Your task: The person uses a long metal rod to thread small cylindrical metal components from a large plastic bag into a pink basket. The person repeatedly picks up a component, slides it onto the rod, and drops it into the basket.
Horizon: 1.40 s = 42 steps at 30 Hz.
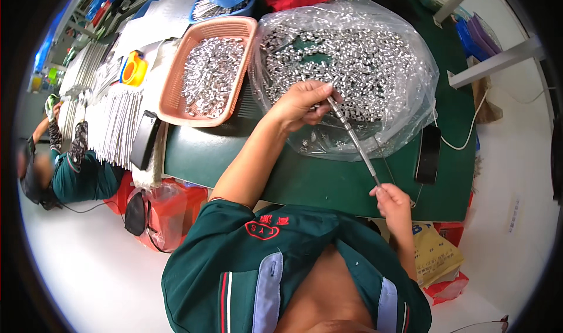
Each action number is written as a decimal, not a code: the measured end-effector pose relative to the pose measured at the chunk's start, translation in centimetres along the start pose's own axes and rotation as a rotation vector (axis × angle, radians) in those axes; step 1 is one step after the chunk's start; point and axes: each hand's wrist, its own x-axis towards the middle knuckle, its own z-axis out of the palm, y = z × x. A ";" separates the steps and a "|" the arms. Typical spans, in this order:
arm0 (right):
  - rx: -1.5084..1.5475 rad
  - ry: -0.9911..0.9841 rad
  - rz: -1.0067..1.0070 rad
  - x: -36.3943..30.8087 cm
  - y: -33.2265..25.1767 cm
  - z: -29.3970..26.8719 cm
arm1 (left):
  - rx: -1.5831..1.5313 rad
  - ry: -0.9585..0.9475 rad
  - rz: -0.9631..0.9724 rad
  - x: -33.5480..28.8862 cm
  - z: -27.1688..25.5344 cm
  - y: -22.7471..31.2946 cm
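A clear plastic bag (pixel 410 51) lies open on the green table (pixel 328 180), full of small shiny metal sleeves (pixel 346 57). My left hand (pixel 302 105) reaches over the bag's near side with its fingers pinched at the upper end of a thin metal rod (pixel 355 140). Several metal sleeves are threaded along the rod's upper part. My right hand (pixel 390 203) grips the rod's lower end near the table's front edge.
A salmon plastic basket (pixel 176 107) of the same metal pieces stands left of the bag. A black phone (pixel 427 154) with a white cable lies at the right. Bundles of white rods (pixel 117 124) and a yellow tape holder (pixel 134 69) lie far left, where another person (pixel 64 168) sits.
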 end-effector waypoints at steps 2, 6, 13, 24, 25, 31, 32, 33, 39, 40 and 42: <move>0.325 -0.202 0.212 -0.1 1.2 0.0 | 0.025 -0.080 -0.019 0.1 -0.6 -0.3; -0.213 0.151 -0.225 0.6 1.7 2.0 | 0.111 -0.038 -0.102 -0.1 1.9 -2.2; 0.128 0.014 0.012 0.2 0.8 0.7 | 0.597 0.285 0.059 -2.7 1.9 0.8; 0.145 -0.013 -0.015 0.7 1.2 0.2 | 1.858 0.713 0.165 -4.3 -4.8 1.7; 0.144 -0.013 -0.012 0.7 1.3 0.2 | 1.870 0.741 0.156 -4.1 -4.8 1.6; 0.133 -0.012 0.000 0.8 1.7 0.1 | 1.870 0.832 0.071 -3.5 -4.8 1.5; 0.123 -0.009 0.002 0.9 1.7 0.1 | 1.876 0.824 0.073 -3.4 -4.8 1.6; 0.114 -0.003 0.006 0.8 1.8 0.1 | 1.883 0.812 0.074 -3.4 -4.8 1.4; 0.096 -0.009 0.005 0.7 2.3 -0.1 | 1.904 0.855 0.151 -3.3 -5.2 1.0; 0.089 -0.008 -0.021 0.9 2.4 -0.1 | 1.898 0.850 0.129 -3.3 -5.5 1.0; 0.117 -0.012 -0.010 0.7 2.8 -0.2 | 1.888 0.858 0.076 -3.2 -5.6 1.0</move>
